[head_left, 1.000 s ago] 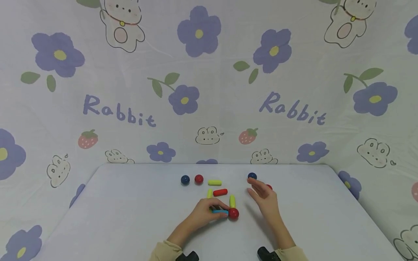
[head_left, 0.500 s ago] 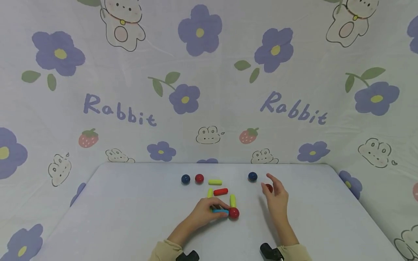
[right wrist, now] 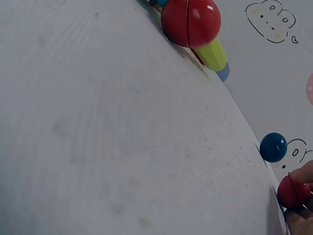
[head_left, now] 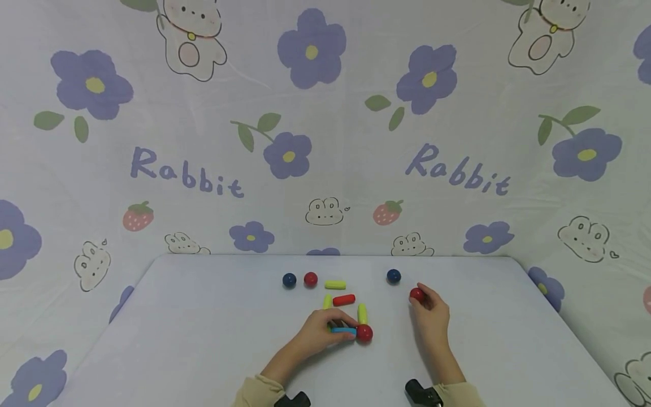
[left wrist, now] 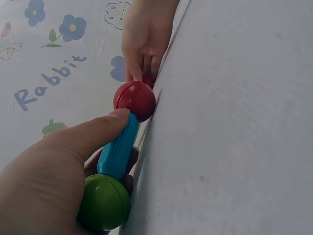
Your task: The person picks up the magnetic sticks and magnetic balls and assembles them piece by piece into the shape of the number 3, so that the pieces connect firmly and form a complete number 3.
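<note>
My left hand (head_left: 317,333) grips a blue rod (left wrist: 119,147) between thumb and fingers, close over the white table. A red ball (left wrist: 135,101) sits at one end of this rod and a green ball (left wrist: 104,202) at the other; the fingers cover most of the green one in the head view. A yellow-green rod (head_left: 362,313) runs back from that red ball. To the right, my right hand (head_left: 433,319) pinches another red ball (head_left: 417,294) between thumb and fingers at the table surface. Behind it lies a dark blue ball (head_left: 394,276).
Beyond the left hand lie a red rod (head_left: 344,300), a yellow-green rod (head_left: 335,285) and another yellow-green rod (head_left: 327,301) partly behind the hand. A dark blue ball (head_left: 289,280) and a red ball (head_left: 311,279) rest farther back. A patterned cloth (head_left: 351,158) hangs behind the table.
My right hand has moved right from near the dark blue ball to the red ball and its fingers have closed on it. The left hand holds its place on the blue rod.
</note>
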Available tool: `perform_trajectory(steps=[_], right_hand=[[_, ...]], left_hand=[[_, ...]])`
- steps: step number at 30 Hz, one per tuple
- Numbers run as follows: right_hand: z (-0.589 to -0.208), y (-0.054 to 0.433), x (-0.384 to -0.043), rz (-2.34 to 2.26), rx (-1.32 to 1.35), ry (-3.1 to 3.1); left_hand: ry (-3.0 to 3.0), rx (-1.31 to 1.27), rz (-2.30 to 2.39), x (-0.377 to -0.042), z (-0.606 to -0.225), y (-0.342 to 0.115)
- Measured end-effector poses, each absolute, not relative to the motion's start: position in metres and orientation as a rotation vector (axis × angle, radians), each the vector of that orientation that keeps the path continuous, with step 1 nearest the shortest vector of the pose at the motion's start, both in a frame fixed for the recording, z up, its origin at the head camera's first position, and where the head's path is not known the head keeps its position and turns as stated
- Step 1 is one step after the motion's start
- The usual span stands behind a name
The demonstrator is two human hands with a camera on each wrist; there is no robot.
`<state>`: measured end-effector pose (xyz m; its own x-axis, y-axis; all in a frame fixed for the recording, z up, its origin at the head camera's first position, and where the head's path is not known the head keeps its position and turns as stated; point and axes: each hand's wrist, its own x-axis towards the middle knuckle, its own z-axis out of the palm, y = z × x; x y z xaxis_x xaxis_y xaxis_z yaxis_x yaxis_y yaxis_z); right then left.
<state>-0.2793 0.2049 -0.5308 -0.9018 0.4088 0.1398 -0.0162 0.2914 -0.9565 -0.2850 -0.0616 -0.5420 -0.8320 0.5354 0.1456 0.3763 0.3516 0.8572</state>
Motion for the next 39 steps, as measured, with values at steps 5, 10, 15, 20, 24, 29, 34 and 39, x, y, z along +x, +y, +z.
perform_trajectory(steps=[5, 10, 15, 20, 24, 29, 34, 39], right_hand=[[-0.531, 0.204, -0.28, 1.575, -0.384, -2.203], [-0.532, 0.203, -0.282, 1.515, -0.44, -2.172], [-0.533, 0.203, -0.282, 1.52, -0.451, -2.154], [-0.535, 0.202, -0.284, 1.546, -0.458, -2.129], [-0.537, 0.197, -0.287, 1.609, -0.432, -2.087], [-0.54, 0.189, -0.289, 1.699, -0.401, -2.12], [-0.541, 0.181, -0.29, 1.711, -0.35, -2.181], [-0.54, 0.172, -0.293, 1.71, -0.282, -2.221]], left_hand=[[2.451, 0.826, 1.483, -0.284, -0.541, -0.061], [2.442, 0.822, 1.488, -0.284, -0.541, -0.061], [2.43, 0.824, 1.503, -0.283, -0.541, -0.06], [2.437, 0.819, 1.494, -0.283, -0.541, -0.06], [2.447, 0.819, 1.484, -0.284, -0.541, -0.061], [2.452, 0.811, 1.474, -0.283, -0.541, -0.061], [2.448, 0.809, 1.469, -0.284, -0.542, -0.06], [2.447, 0.796, 1.462, -0.284, -0.542, -0.06]])
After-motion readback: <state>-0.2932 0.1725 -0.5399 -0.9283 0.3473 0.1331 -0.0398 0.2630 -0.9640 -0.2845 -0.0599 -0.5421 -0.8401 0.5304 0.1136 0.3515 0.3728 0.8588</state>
